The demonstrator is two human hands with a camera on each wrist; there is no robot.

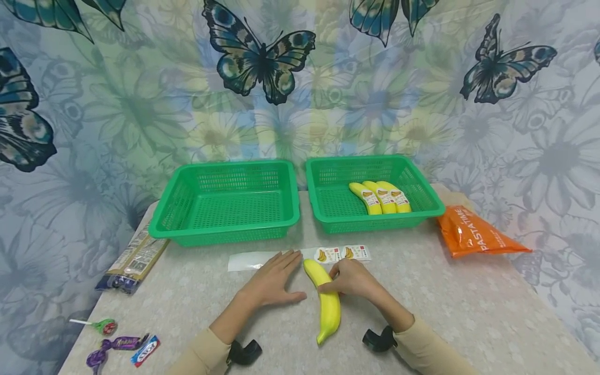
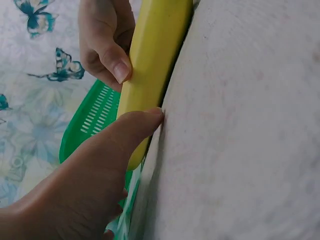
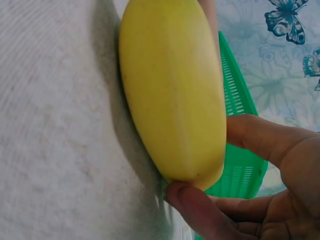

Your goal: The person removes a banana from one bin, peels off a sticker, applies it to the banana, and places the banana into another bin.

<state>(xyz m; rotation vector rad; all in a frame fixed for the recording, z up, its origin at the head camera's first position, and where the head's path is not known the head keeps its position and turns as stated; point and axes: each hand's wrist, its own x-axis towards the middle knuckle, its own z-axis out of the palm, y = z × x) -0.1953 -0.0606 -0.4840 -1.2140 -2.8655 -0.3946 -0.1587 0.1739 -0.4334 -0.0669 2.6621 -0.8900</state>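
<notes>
A yellow banana (image 1: 329, 307) lies lengthwise on the table between the two hands. My right hand (image 1: 353, 278) grips it from the right side, thumb across its upper part; the right wrist view shows the banana (image 3: 172, 95) close up, with fingers against it. My left hand (image 1: 274, 278) lies flat with straight fingers over a white label strip (image 1: 253, 260), its thumb pointing at the banana. In the left wrist view that thumb is beside the banana (image 2: 157, 55); whether they touch I cannot tell. Banana-picture stickers (image 1: 342, 253) show on the strip's right part, beyond the banana's tip.
Two green baskets stand at the back: the left basket (image 1: 225, 232) and the right basket (image 1: 370, 224), which holds three labelled bananas (image 1: 382, 198). An orange pasta bag (image 1: 478, 232) lies at right. At left are a gold packet (image 1: 136, 260), a lollipop (image 1: 105, 326) and wrapped sweets (image 1: 124, 342).
</notes>
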